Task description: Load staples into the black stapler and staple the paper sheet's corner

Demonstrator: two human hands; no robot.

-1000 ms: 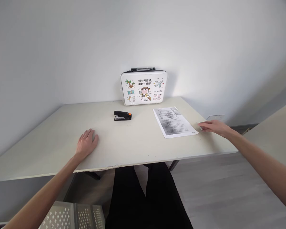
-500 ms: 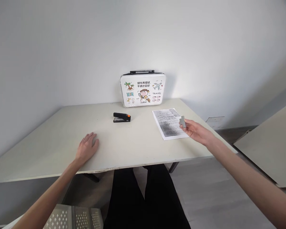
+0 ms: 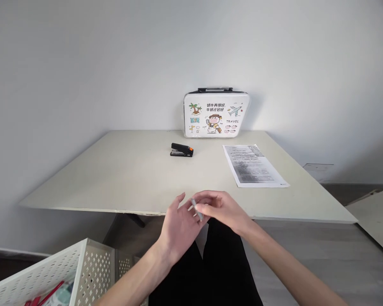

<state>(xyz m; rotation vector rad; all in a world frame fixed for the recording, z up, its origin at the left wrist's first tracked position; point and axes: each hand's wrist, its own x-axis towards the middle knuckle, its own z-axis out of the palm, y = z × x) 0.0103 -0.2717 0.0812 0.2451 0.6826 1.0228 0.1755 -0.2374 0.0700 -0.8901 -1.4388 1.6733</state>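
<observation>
Both my hands meet at the near edge of the table (image 3: 121, 170), over my lap. My right hand (image 3: 225, 208) pinches a small grey flat object (image 3: 196, 209), and the fingers of my left hand (image 3: 178, 225) touch the same object from the other side. What the grey object is I cannot make out. A black stapler (image 3: 181, 150) with an orange tip lies farther back on the table. A printed sheet of paper (image 3: 253, 165) lies to the right of it.
A white case (image 3: 216, 114) with cartoon travel pictures stands against the wall at the table's back. A white perforated basket (image 3: 67, 272) with red items sits on the floor at my lower left. Another board (image 3: 379, 216) lies at the right edge.
My right hand picked the small grey object up from the table's right edge and brought it to the front. My left hand lifted off the table to meet it. My view shifted left.
</observation>
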